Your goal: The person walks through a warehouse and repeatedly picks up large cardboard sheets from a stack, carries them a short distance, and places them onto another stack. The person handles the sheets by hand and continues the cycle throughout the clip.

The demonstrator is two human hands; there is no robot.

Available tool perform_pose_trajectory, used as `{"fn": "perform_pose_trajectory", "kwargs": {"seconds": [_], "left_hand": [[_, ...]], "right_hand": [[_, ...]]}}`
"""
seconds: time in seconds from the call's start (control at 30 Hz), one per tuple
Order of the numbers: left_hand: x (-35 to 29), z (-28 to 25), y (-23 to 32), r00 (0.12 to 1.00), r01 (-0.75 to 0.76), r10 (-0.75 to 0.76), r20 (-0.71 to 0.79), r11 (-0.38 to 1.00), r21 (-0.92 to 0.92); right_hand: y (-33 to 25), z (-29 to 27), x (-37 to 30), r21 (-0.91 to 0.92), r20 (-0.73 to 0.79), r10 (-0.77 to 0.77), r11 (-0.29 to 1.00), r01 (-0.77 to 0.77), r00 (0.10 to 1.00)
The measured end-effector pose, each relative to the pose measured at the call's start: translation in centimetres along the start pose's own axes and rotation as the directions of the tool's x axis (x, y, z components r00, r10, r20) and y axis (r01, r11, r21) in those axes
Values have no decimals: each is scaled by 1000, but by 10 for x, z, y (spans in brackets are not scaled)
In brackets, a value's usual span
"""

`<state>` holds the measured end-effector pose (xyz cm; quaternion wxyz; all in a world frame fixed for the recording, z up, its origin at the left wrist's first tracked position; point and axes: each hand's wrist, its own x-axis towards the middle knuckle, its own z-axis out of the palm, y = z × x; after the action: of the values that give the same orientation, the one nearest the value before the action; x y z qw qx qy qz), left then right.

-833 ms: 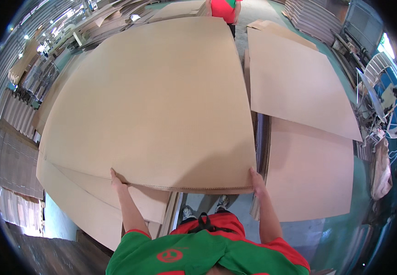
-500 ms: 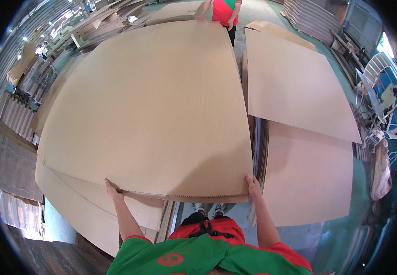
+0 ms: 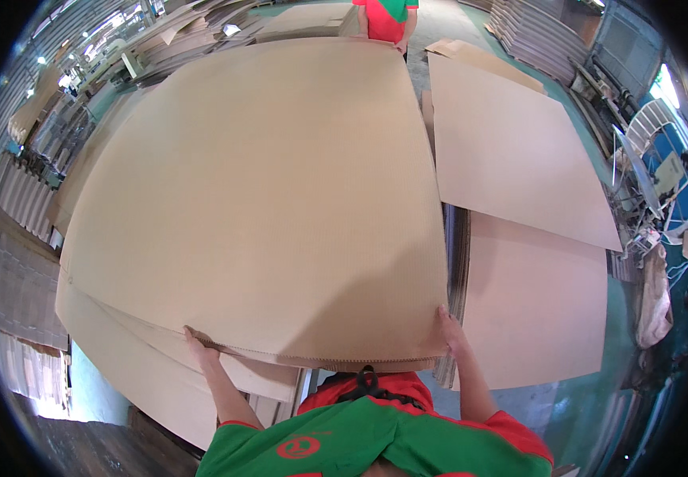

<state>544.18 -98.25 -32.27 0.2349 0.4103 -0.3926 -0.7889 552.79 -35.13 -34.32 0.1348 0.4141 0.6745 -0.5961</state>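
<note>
A large tan corrugated cardboard sheet spreads across the middle of the view, its wavy cut edge facing me. My left hand grips that near edge toward its left part, thumb on top and the other fingers hidden beneath. At the near right corner my right hand is closed round the side edge. The near edge looks thick, but whether more than one sheet is held I cannot tell. Other cardboard sheets lie under it at the left. Across from me, a person in a red and green shirt stands with hands at the far edge.
To the right are two pinkish-brown cardboard stacks, one farther and one nearer. A white metal frame with clutter stands at the far right. More stacked cardboard lines the left side. Behind it all, cardboard piles stand.
The large sheet's near edge has come closer to my body and slightly right, both hands moving with it. The person opposite now stands more behind the far edge.
</note>
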Motion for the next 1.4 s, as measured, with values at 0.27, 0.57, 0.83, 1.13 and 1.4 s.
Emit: {"fn": "perform_pose_trajectory", "kwargs": {"seconds": [0.27,0.57,0.83,1.13,1.4], "left_hand": [[15,-5,1,946,-25,101,-308,970,243],[35,-40,5,983,143,-137,124,989,-42],[22,-46,16,943,243,-220,250,968,-66],[25,-31,4,971,183,-157,183,973,-138],[15,-25,13,966,151,-117,233,979,-137]], "right_hand": [[11,11,-10,44,55,40,998,-42,998],[-4,-4,-35,63,178,89,993,-101,980],[11,14,-36,287,93,44,955,-69,995],[-16,18,-15,24,-117,-90,995,93,989],[-35,23,-35,-326,-407,-274,935,141,872]]}}
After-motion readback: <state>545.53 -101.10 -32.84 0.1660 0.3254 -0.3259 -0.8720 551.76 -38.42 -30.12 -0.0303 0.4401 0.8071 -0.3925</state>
